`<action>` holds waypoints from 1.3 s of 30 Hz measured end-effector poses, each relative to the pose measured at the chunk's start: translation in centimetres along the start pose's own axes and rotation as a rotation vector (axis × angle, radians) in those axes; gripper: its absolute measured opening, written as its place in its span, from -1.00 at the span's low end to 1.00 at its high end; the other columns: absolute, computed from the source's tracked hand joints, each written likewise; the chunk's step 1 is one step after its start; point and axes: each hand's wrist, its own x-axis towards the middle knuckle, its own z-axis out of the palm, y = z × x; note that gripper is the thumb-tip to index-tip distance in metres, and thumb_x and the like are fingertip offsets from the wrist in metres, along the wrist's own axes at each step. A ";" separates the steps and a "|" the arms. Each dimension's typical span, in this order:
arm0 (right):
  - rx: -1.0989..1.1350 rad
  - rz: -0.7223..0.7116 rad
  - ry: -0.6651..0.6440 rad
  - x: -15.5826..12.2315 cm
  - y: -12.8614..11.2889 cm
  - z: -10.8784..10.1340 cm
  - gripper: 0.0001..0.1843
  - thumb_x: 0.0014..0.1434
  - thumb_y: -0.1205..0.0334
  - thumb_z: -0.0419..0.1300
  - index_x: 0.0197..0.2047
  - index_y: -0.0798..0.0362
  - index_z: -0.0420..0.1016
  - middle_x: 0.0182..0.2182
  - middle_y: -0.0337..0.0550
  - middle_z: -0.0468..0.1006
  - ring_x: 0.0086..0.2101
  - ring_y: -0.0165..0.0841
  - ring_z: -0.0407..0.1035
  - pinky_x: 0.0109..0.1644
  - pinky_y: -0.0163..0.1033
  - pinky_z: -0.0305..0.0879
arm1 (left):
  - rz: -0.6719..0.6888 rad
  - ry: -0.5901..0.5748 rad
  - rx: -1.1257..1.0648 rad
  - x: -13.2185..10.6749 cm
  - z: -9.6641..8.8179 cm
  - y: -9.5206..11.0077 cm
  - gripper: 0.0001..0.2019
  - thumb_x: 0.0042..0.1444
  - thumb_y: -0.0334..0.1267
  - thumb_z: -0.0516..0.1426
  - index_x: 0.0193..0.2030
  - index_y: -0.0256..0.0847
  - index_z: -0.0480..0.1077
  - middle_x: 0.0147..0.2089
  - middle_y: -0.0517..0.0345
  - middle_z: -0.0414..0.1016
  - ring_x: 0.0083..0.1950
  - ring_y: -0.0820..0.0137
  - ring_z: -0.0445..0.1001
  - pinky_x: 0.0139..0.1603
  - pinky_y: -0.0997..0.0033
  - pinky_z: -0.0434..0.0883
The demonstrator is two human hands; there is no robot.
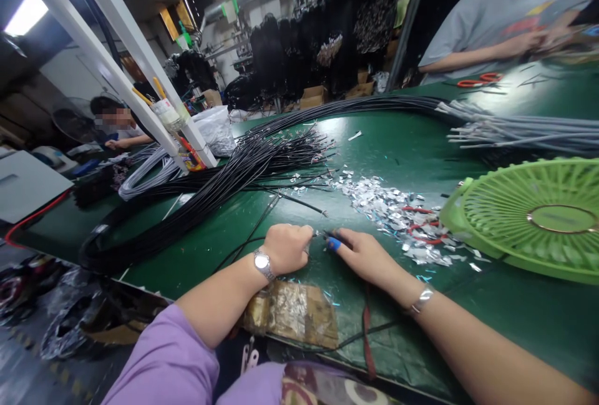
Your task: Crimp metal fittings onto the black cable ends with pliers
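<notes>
My left hand (287,248) is closed around a black cable (255,241), whose thin stripped end sticks out past the thumb toward the right. Facing it, my right hand (362,254), with blue wrap on one finger, pinches a small dark piece (327,234) close to that end. What this piece is I cannot make out. Just beyond both hands lies a single black cable end (309,206). A large bundle of black cables (224,190) curves over the table behind my left hand, its stripped ends fanned out toward the middle.
Foil scraps (374,202) are heaped beyond my right hand, with red-handled scissors (428,230) among them. A green fan (538,218) stands at right. Grey cables (524,130) lie behind it. A taped cardboard piece (299,311) sits at the front edge. A co-worker (486,30) works across the table.
</notes>
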 end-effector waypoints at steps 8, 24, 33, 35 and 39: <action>-0.066 -0.043 -0.062 -0.6 -0.6 0.2 -0.77 0.15 0.19 -0.03 -0.43 0.01 0.39 -0.42 -0.08 0.56 -0.38 -0.23 0.44 -0.32 -0.21 0.26 | 0.099 0.037 -0.002 -0.1 0.4 0.0 -0.79 -0.06 -0.40 0.04 -0.24 -0.21 0.38 -0.35 0.02 0.50 -0.28 0.27 0.47 -0.35 0.36 0.32; 0.189 0.069 0.135 0.1 0.8 -0.7 -0.64 0.13 -0.01 -0.01 -0.59 -0.02 0.29 -0.68 -0.28 0.33 -0.56 -0.34 0.25 -0.49 -0.27 0.14 | -0.030 0.081 -0.485 0.2 0.3 -0.3 -0.84 0.13 -0.24 0.00 -0.31 -0.25 0.35 -0.41 0.05 0.50 -0.40 0.36 0.47 -0.39 0.41 0.33; 0.694 0.081 0.032 -0.3 -0.4 0.3 -0.55 -0.11 -0.15 0.29 -0.31 0.05 0.47 -0.39 -0.14 0.57 -0.32 -0.23 0.44 -0.16 -0.14 0.35 | -0.162 -0.121 -1.176 0.8 1.1 -0.3 -0.83 0.14 -0.19 0.02 -0.38 -0.25 0.24 -0.61 0.29 0.36 -0.69 0.60 0.27 -0.67 0.65 0.17; 0.675 0.080 0.038 -0.3 -0.3 0.6 -0.55 -0.10 -0.16 0.28 -0.31 0.06 0.47 -0.38 -0.14 0.57 -0.33 -0.24 0.44 -0.17 -0.14 0.35 | -0.147 -0.143 -1.163 0.8 1.2 -0.3 -0.86 0.13 -0.24 0.02 -0.38 -0.25 0.25 -0.61 0.29 0.36 -0.69 0.60 0.28 -0.67 0.66 0.17; 0.666 0.077 0.055 -0.3 0.0 0.7 -0.58 -0.08 -0.16 0.26 -0.38 0.05 0.44 -0.43 -0.18 0.54 -0.38 -0.30 0.39 -0.23 -0.19 0.32 | -0.125 -0.186 -1.166 0.8 1.4 -0.3 -0.87 0.10 -0.24 0.05 -0.40 -0.25 0.25 -0.60 0.30 0.37 -0.67 0.59 0.29 -0.65 0.65 0.19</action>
